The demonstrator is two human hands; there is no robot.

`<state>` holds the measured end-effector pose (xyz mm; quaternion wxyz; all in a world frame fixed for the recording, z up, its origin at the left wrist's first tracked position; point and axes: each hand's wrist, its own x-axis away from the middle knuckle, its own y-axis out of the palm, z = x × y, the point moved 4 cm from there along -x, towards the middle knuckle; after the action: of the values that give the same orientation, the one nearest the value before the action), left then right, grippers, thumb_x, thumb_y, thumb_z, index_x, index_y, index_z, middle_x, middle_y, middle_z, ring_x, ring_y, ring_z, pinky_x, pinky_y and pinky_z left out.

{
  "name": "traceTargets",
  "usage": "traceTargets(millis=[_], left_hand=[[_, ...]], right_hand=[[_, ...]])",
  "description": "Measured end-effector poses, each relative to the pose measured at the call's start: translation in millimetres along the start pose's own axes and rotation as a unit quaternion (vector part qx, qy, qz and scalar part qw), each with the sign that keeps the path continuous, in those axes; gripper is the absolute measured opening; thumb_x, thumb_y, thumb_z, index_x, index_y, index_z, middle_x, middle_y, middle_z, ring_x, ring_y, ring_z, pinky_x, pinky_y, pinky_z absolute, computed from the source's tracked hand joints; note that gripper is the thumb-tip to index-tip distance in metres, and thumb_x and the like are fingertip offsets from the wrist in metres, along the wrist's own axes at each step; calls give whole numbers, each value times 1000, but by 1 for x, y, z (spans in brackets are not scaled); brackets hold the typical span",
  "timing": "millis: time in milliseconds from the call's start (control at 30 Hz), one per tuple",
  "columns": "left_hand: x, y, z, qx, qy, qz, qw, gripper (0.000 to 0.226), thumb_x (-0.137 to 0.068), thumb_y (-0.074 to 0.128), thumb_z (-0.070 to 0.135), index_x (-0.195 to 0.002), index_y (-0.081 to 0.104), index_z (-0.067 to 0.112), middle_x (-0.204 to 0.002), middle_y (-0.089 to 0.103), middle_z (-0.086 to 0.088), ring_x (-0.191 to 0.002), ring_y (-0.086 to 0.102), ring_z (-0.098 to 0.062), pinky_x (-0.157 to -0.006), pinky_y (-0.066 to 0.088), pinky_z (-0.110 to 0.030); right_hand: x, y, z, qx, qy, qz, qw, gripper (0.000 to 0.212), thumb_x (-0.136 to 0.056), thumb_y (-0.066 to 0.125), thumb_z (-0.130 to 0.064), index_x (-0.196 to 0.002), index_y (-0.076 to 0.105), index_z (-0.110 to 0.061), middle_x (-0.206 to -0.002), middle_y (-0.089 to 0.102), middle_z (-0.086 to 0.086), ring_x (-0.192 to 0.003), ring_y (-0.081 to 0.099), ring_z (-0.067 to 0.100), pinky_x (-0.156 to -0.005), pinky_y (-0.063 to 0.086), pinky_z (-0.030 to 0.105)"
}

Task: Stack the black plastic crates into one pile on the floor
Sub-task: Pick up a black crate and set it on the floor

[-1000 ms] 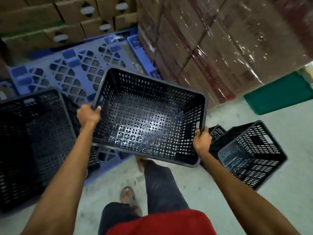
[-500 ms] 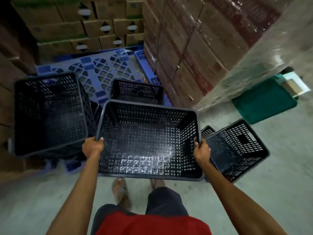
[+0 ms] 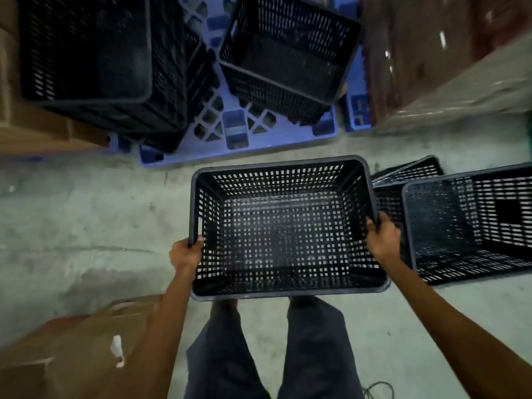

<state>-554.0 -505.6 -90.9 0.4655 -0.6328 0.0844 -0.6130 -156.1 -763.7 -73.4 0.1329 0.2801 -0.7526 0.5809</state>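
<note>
You held the black crate (image 3: 285, 226) above the floor (image 3: 86, 214). Your left hand (image 3: 185, 253) and right hand (image 3: 383, 240) had fingers (image 3: 371, 226) curled over its side rims.

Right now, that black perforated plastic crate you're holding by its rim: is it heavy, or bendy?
Probably light: the black perforated plastic crate is empty and its walls are mostly holes. It likely stays fairly stiff, since its rim looks straight between the left hand and right hand. The thick rolled rim should give a secure grip.
</note>
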Motion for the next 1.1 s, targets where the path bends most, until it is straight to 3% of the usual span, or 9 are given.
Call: traceTargets(millis=[367,433,600,833,900,933,1000,1067,1100], left_hand=[[-189,178,-20,-18,6,17,1000,39,-88,63,40,-97,76,4,-93,76,-20,-91,71,-36,-79,53,-39],[-223,210,-15,-11,14,22,1000,38,-87,65,39,-95,76,4,-90,75,-21,-88,71,-36,-75,53,-39],[-289,265,-21,-13,39,61,997,41,-88,64,42,-97,75,3,-91,75,-23,-91,71,-35,-76,53,-39],[-304,294,-38,25,121,77,989,34,-88,65,40,-111,76,17,-87,77,-19,-79,67,-14,-66,47,-28],[-305,291,-36,-14,114,45,992,38,-89,62,42,-116,73,17,-95,76,-21,-88,71,-23,-71,51,-33],[-303,287,-34,-47,96,14,994,42,-90,60,42,-121,68,16,-106,74,-21,-99,70,-30,-80,52,-37],[-287,273,-24,-97,43,-55,993,59,-89,61,39,-140,48,12,-133,62,-20,-122,58,-37,-100,48,-42],[-266,254,-11,-102,12,-79,992,80,-87,64,36,-152,25,12,-149,46,-20,-135,47,-39,-110,42,-46],[-246,239,2,-97,11,-85,992,82,-87,63,36,-154,21,14,-150,43,-20,-136,45,-39,-111,41,-45]], right_hand=[[-184,183,39,29,-41,-22,999,26,-100,47,-20,-120,55,-5,-108,68,26,-97,64,45,-74,46,40],[-216,217,49,13,-33,-17,999,23,-101,46,-23,-115,54,-6,-104,66,25,-95,63,44,-70,39,37],[-269,285,68,-20,-62,15,998,21,-100,43,-30,-111,50,-13,-94,64,12,-91,65,37,-72,41,33],[-293,329,91,68,-82,20,994,24,-102,38,-27,-116,34,-7,-95,63,35,-81,64,51,-66,40,37],[-292,325,87,78,-43,-32,995,29,-101,41,-24,-122,33,-6,-108,61,36,-95,62,52,-75,47,44],[-288,317,84,90,-32,-59,994,36,-100,43,-22,-128,33,-3,-120,57,35,-108,58,52,-87,47,48],[-272,297,69,145,-39,-105,983,57,-99,45,-18,-145,24,7,-148,34,35,-138,32,50,-114,29,48],[-242,281,46,199,-64,-137,968,70,-100,43,-20,-153,6,8,-160,8,31,-149,5,45,-123,9,43],[-220,268,29,202,-76,-149,965,72,-99,42,-22,-154,3,4,-162,3,27,-151,1,42,-124,7,41]])
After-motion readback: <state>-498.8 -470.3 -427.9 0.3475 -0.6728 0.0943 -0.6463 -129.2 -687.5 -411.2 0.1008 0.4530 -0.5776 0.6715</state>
